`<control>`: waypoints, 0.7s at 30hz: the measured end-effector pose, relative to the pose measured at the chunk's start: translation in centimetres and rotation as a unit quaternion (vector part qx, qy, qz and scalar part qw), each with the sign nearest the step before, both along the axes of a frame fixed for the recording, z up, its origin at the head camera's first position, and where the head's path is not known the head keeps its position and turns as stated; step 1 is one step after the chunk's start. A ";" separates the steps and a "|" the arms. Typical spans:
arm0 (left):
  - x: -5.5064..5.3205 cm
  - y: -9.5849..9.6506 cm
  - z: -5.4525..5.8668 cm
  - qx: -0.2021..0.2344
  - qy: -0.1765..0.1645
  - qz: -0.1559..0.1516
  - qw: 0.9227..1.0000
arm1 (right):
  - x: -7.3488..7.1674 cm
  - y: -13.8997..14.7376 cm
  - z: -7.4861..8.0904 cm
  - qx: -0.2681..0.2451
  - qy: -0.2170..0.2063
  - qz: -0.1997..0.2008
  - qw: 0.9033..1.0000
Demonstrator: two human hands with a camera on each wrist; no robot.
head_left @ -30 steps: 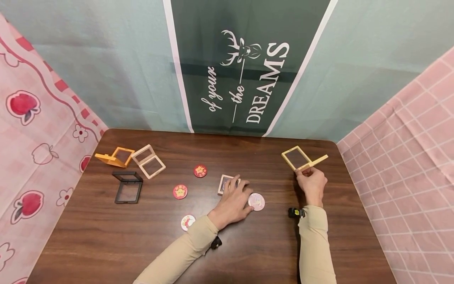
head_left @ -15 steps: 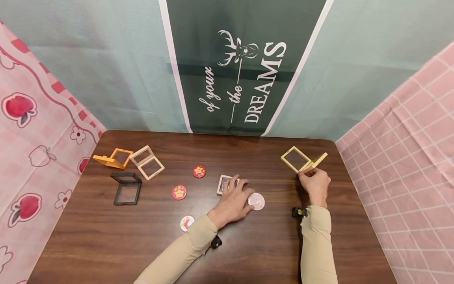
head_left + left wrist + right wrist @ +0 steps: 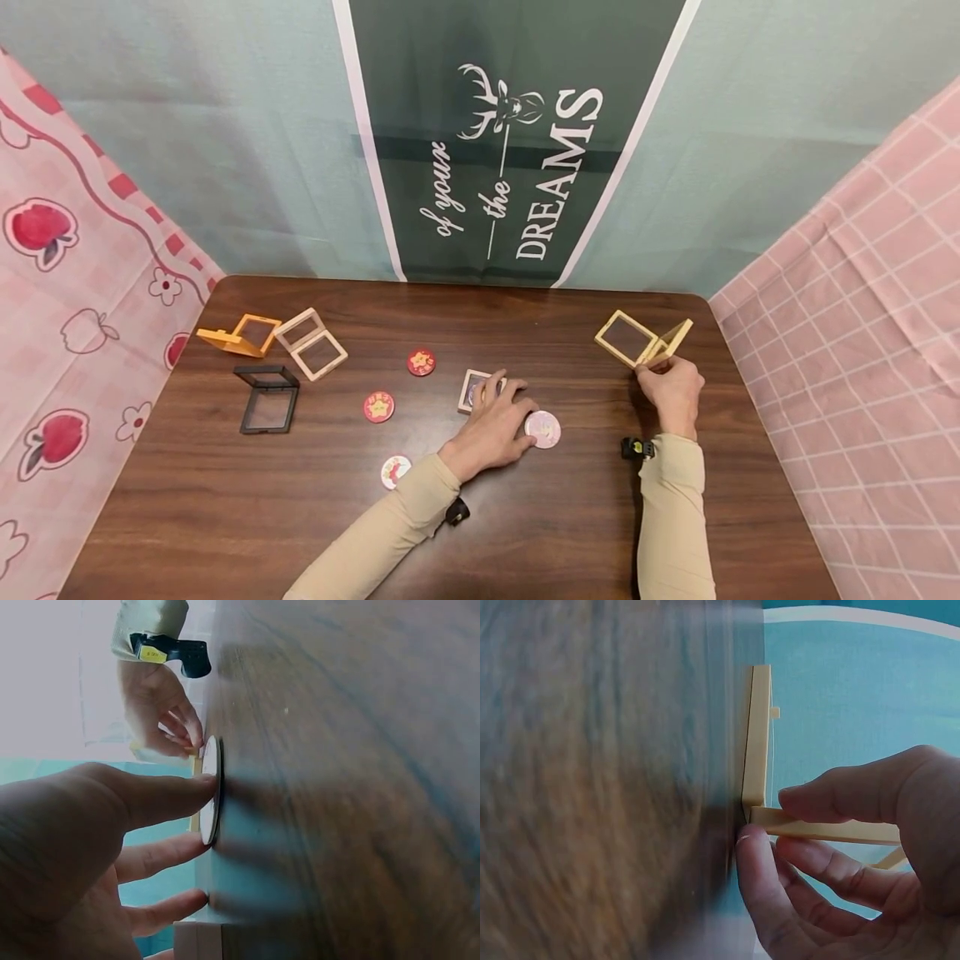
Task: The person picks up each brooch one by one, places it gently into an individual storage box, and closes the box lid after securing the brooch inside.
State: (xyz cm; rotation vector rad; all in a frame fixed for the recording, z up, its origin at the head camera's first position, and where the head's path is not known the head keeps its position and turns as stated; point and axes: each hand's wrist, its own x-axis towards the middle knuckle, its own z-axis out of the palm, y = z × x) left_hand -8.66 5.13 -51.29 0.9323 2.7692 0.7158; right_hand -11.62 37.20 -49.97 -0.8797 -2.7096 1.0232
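Observation:
My right hand (image 3: 671, 396) pinches the hinged edge of a yellow display case (image 3: 609, 342), which stands unfolded at the table's far right. One panel of that case (image 3: 757, 742) lies on the table and the other is raised, with thumb and fingers on either side of it in the right wrist view. My left hand (image 3: 487, 433) is at mid-table, its thumb and index finger at the edge of a round pink badge (image 3: 545, 429). The other fingers reach over a cream display case (image 3: 467, 393), partly hidden, with a dark round piece inside.
Two red star badges (image 3: 422, 362) and a white badge (image 3: 393, 472) lie left of my left hand. At the far left stand unfolded orange (image 3: 240, 337), cream (image 3: 318, 354) and black (image 3: 270, 408) display cases. Cloth hangs behind and beside the table (image 3: 225, 517).
My right hand has shifted slightly right, and the yellow case's raised panel has tipped more upright. The pink badge has slid a little towards me under the left fingers.

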 end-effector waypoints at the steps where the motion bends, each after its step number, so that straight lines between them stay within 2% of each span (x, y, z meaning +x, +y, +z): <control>1: 0.0 0.0 0.1 -0.002 0.000 -0.002 1.000 | 0.0 0.1 0.0 0.002 -0.001 -0.001 1.000; 11: -0.1 0.7 0.4 -0.035 0.029 -0.030 0.999 | 0.6 2.1 0.1 0.006 -0.017 -0.012 1.000; 16: -0.2 0.9 0.6 -0.032 0.009 -0.030 0.999 | 0.9 3.1 -0.1 -0.015 -0.027 -0.047 0.998; 21: -0.1 1.0 0.6 -0.011 0.001 -0.029 1.000 | 1.0 3.4 -0.2 -0.021 -0.034 -0.050 0.998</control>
